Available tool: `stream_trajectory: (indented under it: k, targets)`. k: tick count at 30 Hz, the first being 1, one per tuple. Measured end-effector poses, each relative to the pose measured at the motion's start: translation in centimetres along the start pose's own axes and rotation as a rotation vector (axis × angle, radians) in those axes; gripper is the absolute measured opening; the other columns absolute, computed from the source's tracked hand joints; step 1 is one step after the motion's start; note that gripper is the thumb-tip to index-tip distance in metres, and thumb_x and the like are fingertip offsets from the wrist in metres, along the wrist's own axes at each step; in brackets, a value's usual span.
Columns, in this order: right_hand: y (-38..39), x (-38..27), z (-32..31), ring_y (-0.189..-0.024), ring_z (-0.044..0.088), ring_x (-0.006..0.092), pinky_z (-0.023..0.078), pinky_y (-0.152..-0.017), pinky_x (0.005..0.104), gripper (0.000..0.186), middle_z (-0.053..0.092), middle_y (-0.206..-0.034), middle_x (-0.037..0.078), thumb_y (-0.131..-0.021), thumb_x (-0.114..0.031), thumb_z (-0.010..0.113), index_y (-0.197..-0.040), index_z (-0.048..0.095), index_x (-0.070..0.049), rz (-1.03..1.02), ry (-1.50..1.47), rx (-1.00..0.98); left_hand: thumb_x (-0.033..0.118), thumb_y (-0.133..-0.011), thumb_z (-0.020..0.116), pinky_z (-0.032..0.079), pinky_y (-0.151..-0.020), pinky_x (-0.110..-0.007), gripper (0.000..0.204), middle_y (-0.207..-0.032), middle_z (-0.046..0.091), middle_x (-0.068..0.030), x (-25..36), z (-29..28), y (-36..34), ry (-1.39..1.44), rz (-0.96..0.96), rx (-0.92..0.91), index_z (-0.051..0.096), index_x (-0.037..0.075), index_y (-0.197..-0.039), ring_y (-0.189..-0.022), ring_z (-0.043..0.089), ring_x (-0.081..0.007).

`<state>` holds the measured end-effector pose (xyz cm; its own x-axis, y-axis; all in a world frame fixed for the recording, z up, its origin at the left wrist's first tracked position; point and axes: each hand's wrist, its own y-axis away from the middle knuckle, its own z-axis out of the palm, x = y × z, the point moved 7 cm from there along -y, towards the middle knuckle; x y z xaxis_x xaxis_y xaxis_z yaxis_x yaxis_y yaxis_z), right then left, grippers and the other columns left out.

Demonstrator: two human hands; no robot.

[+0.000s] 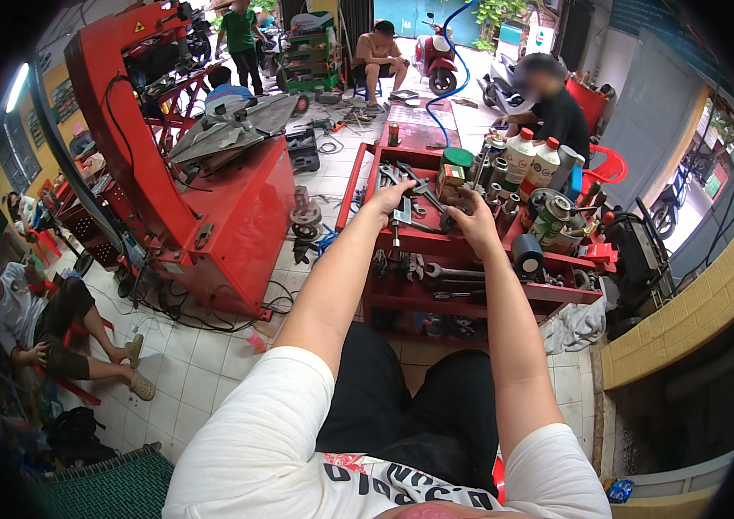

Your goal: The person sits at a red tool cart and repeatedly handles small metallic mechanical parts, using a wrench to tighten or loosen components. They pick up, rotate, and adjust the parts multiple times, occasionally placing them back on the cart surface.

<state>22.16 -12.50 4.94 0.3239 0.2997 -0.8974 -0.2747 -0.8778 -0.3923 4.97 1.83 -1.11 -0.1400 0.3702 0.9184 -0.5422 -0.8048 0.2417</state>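
Both my arms reach forward over the open top drawer of a red tool cart [512, 297]. At the drawer's left part, my left hand [391, 199] has its fingers closed against grey metal tools; what it grips is too small to make out. A silvery tool with a dark end [396, 229] shows just below it. My right hand [476, 227] is curled at a dark brownish piece, partly hidden by the fingers. Right behind it stands a can with a green lid [456, 158]. Loose wrenches [419, 208] lie between my hands.
White bottles with red caps [518, 156] and spray cans [550, 218] crowd the cart's right side. Large wrenches [453, 272] fill a lower tray. A red tire machine [237, 229] stands left. One person [557, 108] sits beyond the cart, another [29, 303] at left. A blue hose [449, 65] hangs ahead.
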Motion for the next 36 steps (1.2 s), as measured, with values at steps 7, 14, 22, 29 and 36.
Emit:
stream_trajectory:
  k: [7, 14, 22, 29, 36]
  targets:
    - [0.0, 0.0, 0.6, -0.091, 0.073, 0.0205, 0.058, -0.078, 0.0332, 0.042, 0.077, -0.105, 0.017, -0.084, -0.027, 0.083, -0.109, 0.072, 0.005, 0.14, 0.256, -0.046, 0.036, -0.09, 0.079, 0.053, -0.05, -0.036, 0.027, -0.074, 0.07, -0.0041, 1.3, -0.2, 1.6, 0.064, 0.108, 0.064, 0.073, 0.01, -0.092, -0.057, 0.065, -0.017]
    - [-0.9, 1.5, 0.8, -0.084, 0.073, 0.0225, 0.055, -0.08, 0.0358, 0.043, 0.077, -0.091, 0.015, -0.08, -0.03, 0.085, -0.106, 0.076, 0.002, 0.203, 0.572, -0.194, 0.035, -0.091, 0.079, 0.053, -0.044, -0.039, 0.031, -0.07, 0.067, -0.0078, 1.1, -1.2, -0.3, 0.189, 0.174, 0.057, 0.067, 0.006, -0.091, -0.051, 0.066, -0.0223]
    - [0.1, 1.0, 0.9, -0.093, 0.07, 0.0388, 0.055, -0.085, 0.0447, 0.031, 0.072, -0.096, 0.019, -0.083, -0.01, 0.072, -0.114, 0.077, -0.012, -0.129, 0.595, 0.177, 0.039, -0.089, 0.081, 0.052, -0.047, -0.038, 0.034, -0.072, 0.067, -0.0052, 0.8, -0.5, 0.1, 0.155, 0.132, 0.091, 0.069, 0.007, -0.089, -0.056, 0.066, -0.0199]
    - [1.0, -0.3, 1.1, -0.094, 0.068, 0.0389, 0.054, -0.086, 0.0465, 0.054, 0.069, -0.097, 0.022, -0.081, 0.003, 0.061, -0.128, 0.074, -0.022, -0.069, 0.712, 0.298, 0.04, -0.089, 0.079, 0.053, -0.049, -0.037, 0.034, -0.073, 0.068, -0.0059, 1.3, -0.5, 0.6, 0.154, 0.147, 0.078, 0.069, 0.007, -0.089, -0.058, 0.066, -0.02]
    - [1.5, -1.3, 1.1, -0.093, 0.071, 0.0399, 0.055, -0.083, 0.0463, 0.052, 0.072, -0.103, 0.025, -0.085, 0.001, 0.062, -0.13, 0.072, -0.023, -0.252, 0.542, 0.29, 0.04, -0.089, 0.079, 0.052, -0.049, -0.036, 0.034, -0.068, 0.065, -0.0054, 1.0, -0.4, 0.5, 0.183, 0.14, 0.056, 0.069, 0.007, -0.087, -0.055, 0.064, -0.0196]
